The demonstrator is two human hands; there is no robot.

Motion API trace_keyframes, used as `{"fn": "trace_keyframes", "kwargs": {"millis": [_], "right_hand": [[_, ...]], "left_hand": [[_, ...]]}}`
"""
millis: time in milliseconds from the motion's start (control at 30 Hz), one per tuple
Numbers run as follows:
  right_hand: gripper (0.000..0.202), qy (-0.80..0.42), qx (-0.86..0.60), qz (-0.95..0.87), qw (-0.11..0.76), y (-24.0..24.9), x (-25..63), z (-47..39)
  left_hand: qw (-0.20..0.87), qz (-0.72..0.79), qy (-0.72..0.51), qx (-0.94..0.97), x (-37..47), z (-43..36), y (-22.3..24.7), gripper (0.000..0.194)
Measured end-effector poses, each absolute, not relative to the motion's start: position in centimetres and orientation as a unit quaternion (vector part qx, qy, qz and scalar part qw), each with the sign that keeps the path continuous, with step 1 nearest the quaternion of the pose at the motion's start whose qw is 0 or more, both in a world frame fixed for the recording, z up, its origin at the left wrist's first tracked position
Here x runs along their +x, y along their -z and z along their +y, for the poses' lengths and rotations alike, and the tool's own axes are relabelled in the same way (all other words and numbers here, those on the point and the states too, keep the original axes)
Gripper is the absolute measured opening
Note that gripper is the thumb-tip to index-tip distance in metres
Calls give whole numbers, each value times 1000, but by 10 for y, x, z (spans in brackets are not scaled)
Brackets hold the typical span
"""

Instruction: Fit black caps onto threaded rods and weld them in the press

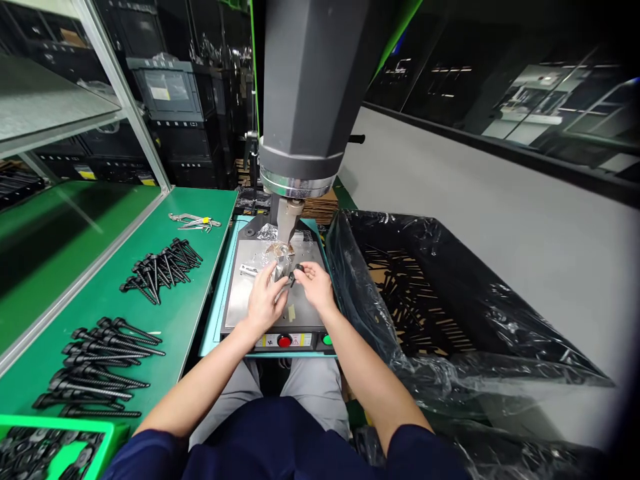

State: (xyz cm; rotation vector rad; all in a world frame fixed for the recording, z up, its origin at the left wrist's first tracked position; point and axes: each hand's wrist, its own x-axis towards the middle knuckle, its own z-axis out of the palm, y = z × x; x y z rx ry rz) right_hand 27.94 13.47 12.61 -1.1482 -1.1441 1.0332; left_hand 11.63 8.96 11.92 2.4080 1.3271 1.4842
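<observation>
On the machine's metal plate (pixel 240 300), both hands are at a small metal fixture (pixel 281 265), directly below the tapered metal tool of the press (pixel 289 223). My left hand (pixel 265 303) reaches the fixture's near left side with its fingers apart, fingertips against or very close to the metal. My right hand (pixel 316 287) pinches a small black part (pixel 299 269) between thumb and fingers at the fixture's right side. The part's lower end is near my left fingertips, and its full shape is partly hidden.
Black ribbed rods with round heads (pixel 160 267) lie in two groups on the green table (pixel 190 207), with pliers (pixel 195 220) behind. A green bin (pixel 113 440) holds black pieces. At right stands a bin lined with black plastic (pixel 350 267). Red button (pixel 284 341) and green button (pixel 327 340) face me.
</observation>
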Motion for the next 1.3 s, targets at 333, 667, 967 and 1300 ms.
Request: {"fn": "trace_keyframes", "kwargs": {"millis": [333,667,967,1300], "right_hand": [[26,-311,-523,-584,537,-146,262,182],[27,-342,-554,-551,523,-144,250,209],[32,-402,-539,-543,503,-146,253,211],[32,-558,-501,-409,519,-155,261,205]], "left_hand": [[2,373,-456,808,103,128,-132,60],[11,363,-503,784,98,138,-147,55],[27,370,-503,781,91,137,-143,54],[33,350,-494,795,95,127,-136,53]]}}
